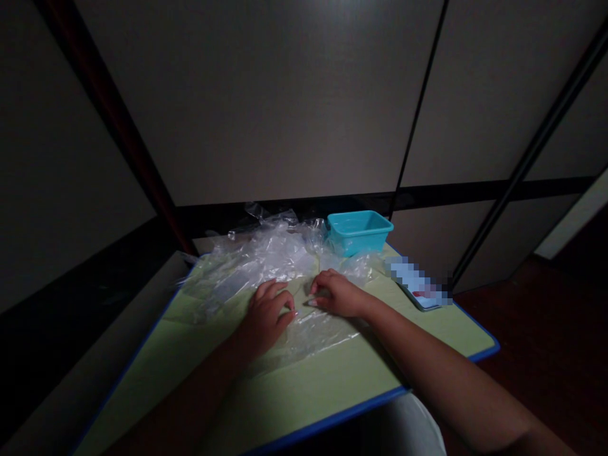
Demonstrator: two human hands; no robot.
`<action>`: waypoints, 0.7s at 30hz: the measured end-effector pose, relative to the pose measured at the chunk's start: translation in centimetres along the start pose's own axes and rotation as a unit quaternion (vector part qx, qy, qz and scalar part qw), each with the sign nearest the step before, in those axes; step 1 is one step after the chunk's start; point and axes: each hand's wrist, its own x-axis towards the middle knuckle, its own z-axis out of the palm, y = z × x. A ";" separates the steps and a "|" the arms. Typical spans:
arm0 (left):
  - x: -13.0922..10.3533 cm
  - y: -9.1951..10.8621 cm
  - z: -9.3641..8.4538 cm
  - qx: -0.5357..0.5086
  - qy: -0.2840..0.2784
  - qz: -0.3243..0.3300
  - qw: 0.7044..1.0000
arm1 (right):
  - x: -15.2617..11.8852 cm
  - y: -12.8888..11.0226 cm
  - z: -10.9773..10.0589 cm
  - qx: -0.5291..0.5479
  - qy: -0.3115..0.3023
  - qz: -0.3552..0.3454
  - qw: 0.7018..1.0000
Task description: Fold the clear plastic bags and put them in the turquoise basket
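Observation:
A clear plastic bag [325, 332] lies on the pale green table between and just below my hands. My left hand [266, 315] is curled at the bag's upper left edge, thumb and index finger pinched on it. Opposite it, my right hand [338, 294] bends its fingers toward the thumb and seems to grip the same edge. The film between the fingertips is thin and hard to make out. Right behind my left hand spreads a loose heap of clear plastic bags [275, 250], crumpled and overlapping.
A turquoise plastic basin [363, 244] stands at the table's back edge, with clear film against it. To the right lies a phone [425, 297], its screen partly blurred out. The table [351, 377] has a blue rim. Large cabinet panels [266, 114] rise directly behind it.

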 end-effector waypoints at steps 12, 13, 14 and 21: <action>1.5 -2.4 -2.6 -0.399 0.264 -0.233 0.847 | 0.8 2.2 -0.1 0.224 0.129 0.066 0.964; 1.5 -2.7 -3.0 -0.494 0.266 -0.251 0.789 | 0.8 2.3 -0.4 0.276 0.150 0.065 0.947; 1.5 -3.0 -3.5 -0.562 0.259 -0.260 0.741 | 0.9 2.3 -0.7 0.332 0.168 0.068 0.926; 0.8 -4.7 -5.5 -0.826 0.219 -0.252 0.455 | 0.5 2.2 -3.2 0.688 0.210 0.097 0.688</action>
